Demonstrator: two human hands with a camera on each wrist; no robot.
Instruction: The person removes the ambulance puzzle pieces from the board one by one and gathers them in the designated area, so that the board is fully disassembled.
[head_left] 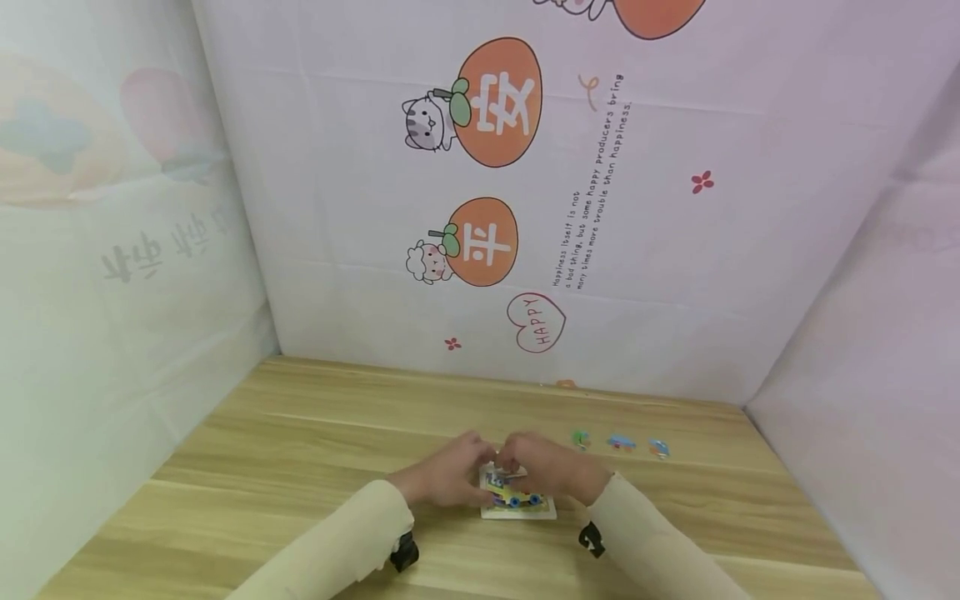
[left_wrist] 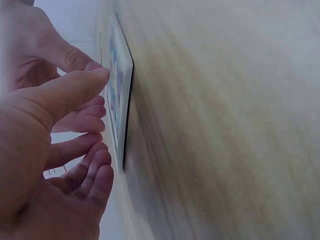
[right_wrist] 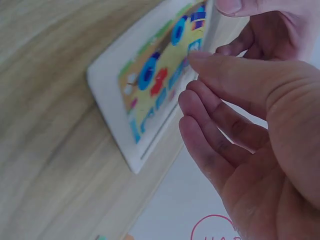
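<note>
We see the picture board [head_left: 517, 514] flat at lower centre, probably for easy reach from both sides, loose pieces [head_left: 621, 442] apart to its upper right, while the left hand [head_left: 447, 477] and right hand [head_left: 551, 465] meet over it, fingers loosely bent, neither visibly gripping anything.

A pale wood-grain worktop [head_left: 337, 417] ran up to a whitish back wall [head_left: 360, 208], which bore printed orange fruits [head_left: 500, 102], cartoon animals [head_left: 427, 123], lines of English text [head_left: 592, 183] and a red "HAPPY" heart [head_left: 536, 322]. A left wall [head_left: 112, 350], faintly patterned, and a plainer right wall [head_left: 862, 375] flanked it under soft, even light.
</note>
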